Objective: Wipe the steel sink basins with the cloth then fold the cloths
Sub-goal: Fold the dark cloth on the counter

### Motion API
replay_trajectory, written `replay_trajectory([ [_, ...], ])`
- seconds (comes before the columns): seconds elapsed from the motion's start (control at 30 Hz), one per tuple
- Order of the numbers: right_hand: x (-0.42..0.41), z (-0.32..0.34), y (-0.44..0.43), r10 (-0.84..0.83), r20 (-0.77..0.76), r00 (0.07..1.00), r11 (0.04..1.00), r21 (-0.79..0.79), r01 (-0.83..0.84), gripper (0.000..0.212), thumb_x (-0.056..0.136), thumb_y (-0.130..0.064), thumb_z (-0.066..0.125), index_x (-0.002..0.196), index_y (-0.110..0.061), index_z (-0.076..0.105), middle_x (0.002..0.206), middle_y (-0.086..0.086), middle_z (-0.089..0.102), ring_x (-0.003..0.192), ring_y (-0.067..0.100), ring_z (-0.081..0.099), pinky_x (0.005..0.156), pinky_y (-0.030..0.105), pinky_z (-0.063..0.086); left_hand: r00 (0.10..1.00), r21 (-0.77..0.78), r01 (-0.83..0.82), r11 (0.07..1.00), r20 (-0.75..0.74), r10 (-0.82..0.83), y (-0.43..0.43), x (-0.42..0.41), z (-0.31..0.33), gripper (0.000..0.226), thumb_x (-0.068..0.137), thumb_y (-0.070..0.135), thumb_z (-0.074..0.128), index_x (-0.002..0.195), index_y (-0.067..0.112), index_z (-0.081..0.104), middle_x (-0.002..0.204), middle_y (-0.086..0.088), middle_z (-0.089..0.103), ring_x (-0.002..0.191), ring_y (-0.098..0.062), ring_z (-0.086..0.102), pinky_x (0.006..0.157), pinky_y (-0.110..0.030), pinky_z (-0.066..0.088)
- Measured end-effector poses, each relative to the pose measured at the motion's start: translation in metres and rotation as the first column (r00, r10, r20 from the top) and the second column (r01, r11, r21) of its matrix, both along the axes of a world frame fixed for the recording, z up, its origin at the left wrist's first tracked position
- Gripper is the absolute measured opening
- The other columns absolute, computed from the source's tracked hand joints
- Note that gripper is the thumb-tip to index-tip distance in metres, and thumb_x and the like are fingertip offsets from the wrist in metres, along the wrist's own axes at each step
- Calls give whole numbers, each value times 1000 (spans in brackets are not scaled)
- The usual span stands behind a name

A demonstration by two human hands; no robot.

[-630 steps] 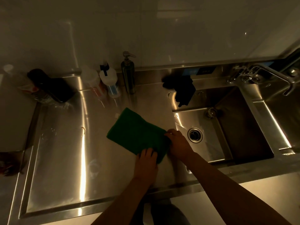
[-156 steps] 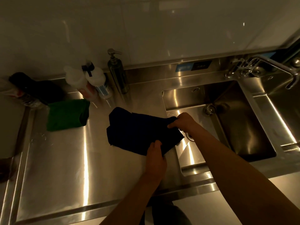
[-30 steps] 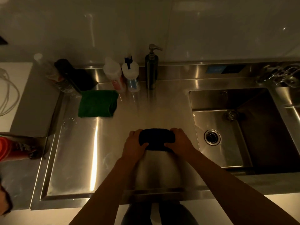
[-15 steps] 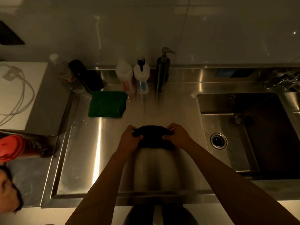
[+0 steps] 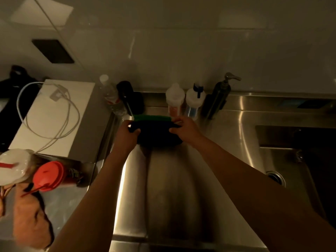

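Note:
A folded dark cloth point(image 5: 156, 132) is held at the back left of the steel counter, over the folded green cloth point(image 5: 151, 117), of which only the far edge shows. My left hand point(image 5: 127, 134) grips the dark cloth's left end and my right hand point(image 5: 183, 130) grips its right end. Whether the dark cloth rests on the green one cannot be told. The steel sink basin point(image 5: 283, 160) with its round drain point(image 5: 275, 177) lies at the right.
Two white bottles point(image 5: 175, 99), a steel pump dispenser point(image 5: 221, 95), a clear water bottle point(image 5: 111, 95) and a dark object point(image 5: 130, 99) line the back wall. A white box with a cable point(image 5: 51, 115) and red-lidded cups point(image 5: 48, 176) stand left of the counter.
Both hands have carried the folded dark cloth away from the counter's middle, back and to the left, over the green cloth. The view has swung left.

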State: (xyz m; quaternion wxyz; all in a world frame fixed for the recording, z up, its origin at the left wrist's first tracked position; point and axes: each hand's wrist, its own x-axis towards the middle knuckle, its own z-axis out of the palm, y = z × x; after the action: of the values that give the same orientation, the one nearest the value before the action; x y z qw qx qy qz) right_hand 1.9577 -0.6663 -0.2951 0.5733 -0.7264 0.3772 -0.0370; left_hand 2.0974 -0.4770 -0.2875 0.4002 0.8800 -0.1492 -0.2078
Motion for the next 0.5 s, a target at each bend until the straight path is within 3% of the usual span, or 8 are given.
replay_trajectory([
  [0.1,30,-7,1,-12,-12,1000,1000,21,12,42,84,-13,78,122,-19,60,120,-1,57,99,10,57,66,12,42,999,24,17,1000,29,-18,-1,28,-3,39,98,11,66,135,8,57,118,-10,63,101,-21,60,81,-27,45],
  [0.2,50,-15,-2,-21,-20,1000,999,-42,20,43,85,-13,76,125,-16,61,121,0,60,106,14,57,76,17,47,1000,-1,18,1000,17,-18,-5,44,-14,40,99,11,64,138,9,56,127,-15,65,114,-28,63,91,-33,47],
  [0.27,58,-21,-3,-26,-33,999,991,-135,21,37,88,-9,72,123,-11,60,123,5,61,109,19,59,85,25,49,999,0,25,1000,39,-25,-5,50,-23,40,99,8,62,138,9,54,129,-16,64,115,-26,62,91,-32,46],
  [0.33,58,-27,-1,-2,-80,997,962,-273,-20,32,88,-6,65,119,-9,58,119,9,61,108,24,60,84,26,48,995,21,52,998,88,-54,-4,55,-31,45,96,5,64,139,7,53,133,-18,60,121,-33,60,100,-41,50],
  [0.4,53,-33,4,54,-107,993,903,-418,-94,33,86,-11,67,118,-10,58,123,9,57,111,26,57,91,33,50,962,102,143,984,221,-163,-1,56,-39,57,90,11,74,143,9,53,142,-20,53,130,-38,53,109,-48,46],
  [0.5,45,-43,18,267,-130,955,784,-547,-294,66,84,-32,75,142,-16,49,149,9,41,134,28,41,113,43,38,839,249,393,885,298,-456,2,48,-48,73,82,28,84,148,15,54,150,-17,48,138,-39,44,113,-47,40],
])
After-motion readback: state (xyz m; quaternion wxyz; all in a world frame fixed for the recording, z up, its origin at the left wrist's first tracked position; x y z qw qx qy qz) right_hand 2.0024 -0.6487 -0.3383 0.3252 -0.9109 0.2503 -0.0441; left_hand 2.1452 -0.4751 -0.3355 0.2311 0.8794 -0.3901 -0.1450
